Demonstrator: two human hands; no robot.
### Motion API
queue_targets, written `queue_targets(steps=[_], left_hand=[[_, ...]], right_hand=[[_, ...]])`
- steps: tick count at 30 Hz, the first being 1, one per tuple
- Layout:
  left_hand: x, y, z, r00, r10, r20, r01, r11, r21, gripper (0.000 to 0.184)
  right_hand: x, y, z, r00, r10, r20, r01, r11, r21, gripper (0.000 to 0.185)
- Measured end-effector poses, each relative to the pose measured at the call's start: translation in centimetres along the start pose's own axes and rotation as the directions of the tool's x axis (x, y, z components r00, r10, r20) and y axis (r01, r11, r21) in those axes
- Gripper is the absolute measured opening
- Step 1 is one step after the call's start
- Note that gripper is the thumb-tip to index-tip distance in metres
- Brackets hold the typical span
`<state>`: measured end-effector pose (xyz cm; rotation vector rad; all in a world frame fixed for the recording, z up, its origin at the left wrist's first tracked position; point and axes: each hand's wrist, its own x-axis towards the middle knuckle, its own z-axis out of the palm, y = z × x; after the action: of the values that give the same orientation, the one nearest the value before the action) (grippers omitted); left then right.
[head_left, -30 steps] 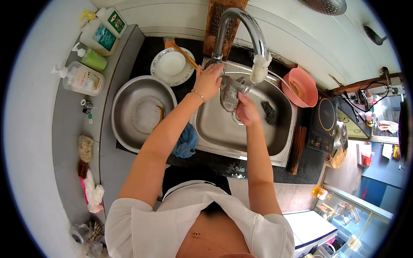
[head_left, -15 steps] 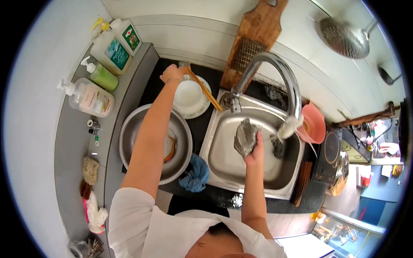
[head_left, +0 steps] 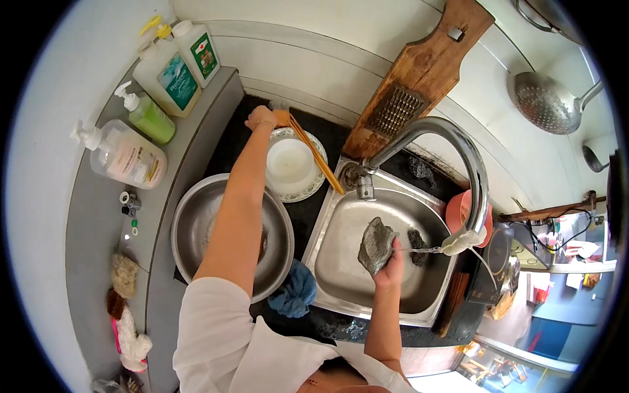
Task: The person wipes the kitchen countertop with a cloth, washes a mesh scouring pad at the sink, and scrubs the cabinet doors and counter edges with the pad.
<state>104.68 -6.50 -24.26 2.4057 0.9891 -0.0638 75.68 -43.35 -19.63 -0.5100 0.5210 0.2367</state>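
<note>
At the back of the counter my left hand [head_left: 261, 118] is closed, with its fingertips hidden. An orange-tan item [head_left: 282, 118] is right beside it, and whether I grip it is unclear. Close by, a pair of chopsticks [head_left: 313, 147] lies across the rim of a stack of white bowl and plates [head_left: 289, 164]. Over the sink [head_left: 341, 262], my right hand [head_left: 390, 270] holds a grey mesh scouring cloth [head_left: 377, 245]. A thin stream of water [head_left: 419, 249] runs from the cloth-wrapped end of the faucet [head_left: 477, 177] towards that hand.
A steel basin [head_left: 183, 226] sits under my left forearm, beside a crumpled blue cloth [head_left: 293, 291]. A dark scourer [head_left: 416, 247] lies in the sink. Behind the faucet leans a wooden grater board [head_left: 419, 78]; a pink bowl [head_left: 457, 213] stands right. Pump bottles [head_left: 128, 154] line the left ledge.
Water now runs from the faucet onto my right hand, where none showed before. The view has shifted slightly. My left hand stays by the chopsticks, and my right keeps the scouring cloth.
</note>
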Motion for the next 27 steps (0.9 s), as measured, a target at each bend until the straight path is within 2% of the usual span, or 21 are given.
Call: queue_targets(steps=[1, 4, 7, 11, 12, 15, 16, 19, 22, 25, 27], left_hand=[[-0.2, -0.2, -0.4, 0.999, 0.003, -0.036, -0.005, 0.999, -0.052, 0.024], [-0.7, -1.8, -1.4, 0.940, 0.203, -0.275, -0.285, 0.909, -0.303, 0.014], [-2.6, -3.4, -3.8, 0.706, 0.363, -0.608, -0.594, 0.771, -0.229, 0.009], [-6.3, -5.2, -7.7, 0.579, 0.431, -0.692, -0.747, 0.620, -0.240, 0.005], [-7.4, -5.7, -8.5, 0.539, 0.455, -0.709, -0.757, 0.631, -0.171, 0.006], [-9.3, -7.2, -10.3, 0.516, 0.524, -0.678, -0.761, 0.643, -0.083, 0.007], [-9.9, -7.5, -10.7, 0.471, 0.537, -0.700, -0.787, 0.614, -0.058, 0.008], [-10.3, -8.3, -11.1, 0.468, 0.538, -0.701, -0.783, 0.621, -0.046, 0.010], [-10.7, -8.8, -11.6, 0.576, 0.495, -0.651, -0.726, 0.676, -0.128, 0.009], [-11.8, -8.9, -12.4, 0.497, 0.480, -0.723, -0.806, 0.563, -0.180, 0.007], [-12.5, -9.4, -12.5, 0.535, 0.456, -0.711, -0.792, 0.564, -0.234, 0.007]], right_hand=[[0.1, 0.2, -0.1, 1.000, -0.001, -0.005, 0.001, 1.000, -0.017, 0.041], [-0.1, 0.3, -0.5, 1.000, 0.015, 0.012, -0.014, 0.999, -0.038, 0.042], [-0.3, 0.3, -0.4, 1.000, 0.022, 0.015, -0.021, 0.997, -0.073, 0.042], [-0.3, 0.4, -1.0, 0.998, 0.039, 0.045, -0.037, 0.999, -0.036, 0.040], [-0.6, 0.4, -0.9, 0.996, 0.046, 0.072, -0.044, 0.999, -0.033, 0.039], [-0.6, 0.6, -1.3, 0.989, 0.064, 0.130, -0.060, 0.998, -0.035, 0.039], [-0.6, 0.7, -1.5, 0.990, 0.066, 0.125, -0.061, 0.997, -0.045, 0.038], [-1.0, 0.9, -1.4, 0.992, 0.060, 0.108, -0.053, 0.997, -0.062, 0.038], [-1.0, 1.1, -2.1, 0.995, 0.050, 0.091, -0.044, 0.997, -0.067, 0.037], [-1.1, 1.4, -2.3, 0.996, 0.057, 0.072, -0.051, 0.995, -0.085, 0.037], [-1.0, 1.3, -2.3, 0.995, 0.057, 0.084, -0.048, 0.994, -0.102, 0.037]])
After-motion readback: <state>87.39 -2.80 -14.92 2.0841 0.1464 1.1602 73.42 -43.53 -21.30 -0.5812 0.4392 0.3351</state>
